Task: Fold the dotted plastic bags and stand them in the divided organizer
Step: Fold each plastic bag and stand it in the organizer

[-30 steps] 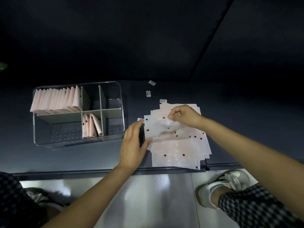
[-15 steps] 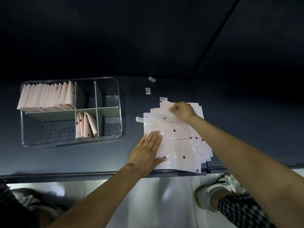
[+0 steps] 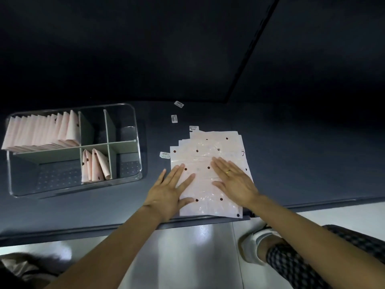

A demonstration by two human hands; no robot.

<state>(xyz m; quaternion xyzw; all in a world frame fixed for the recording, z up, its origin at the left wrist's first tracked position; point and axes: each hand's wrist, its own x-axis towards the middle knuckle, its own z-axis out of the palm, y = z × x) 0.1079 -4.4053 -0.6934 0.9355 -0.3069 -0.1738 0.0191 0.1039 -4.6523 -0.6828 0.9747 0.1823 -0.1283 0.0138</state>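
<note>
Both hands, left hand (image 3: pixel 169 188) and right hand (image 3: pixel 235 180), press with spread fingers (image 3: pixel 218 163) on the dotted bags (image 3: pixel 208 205) (slippery plastic); the stack may slide off the desk (image 3: pixel 302 163) edge.

Dark grey work surface (image 3: pixel 291 163): matte, extending beyond and to both sides of the hands. Four small white printed labels lie flat on it: one (image 3: pixel 178 104) farthest beyond the hands, one (image 3: pixel 174 118) nearer, one (image 3: pixel 194 128) nearer again, and one (image 3: pixel 164 155) just beyond the left hand. Below the wrists: glossy pale floor (image 3: pixel 187 257). Under the right forearm: white shoe (image 3: pixel 254 245) and checked trouser leg (image 3: pixel 295 265).
</note>
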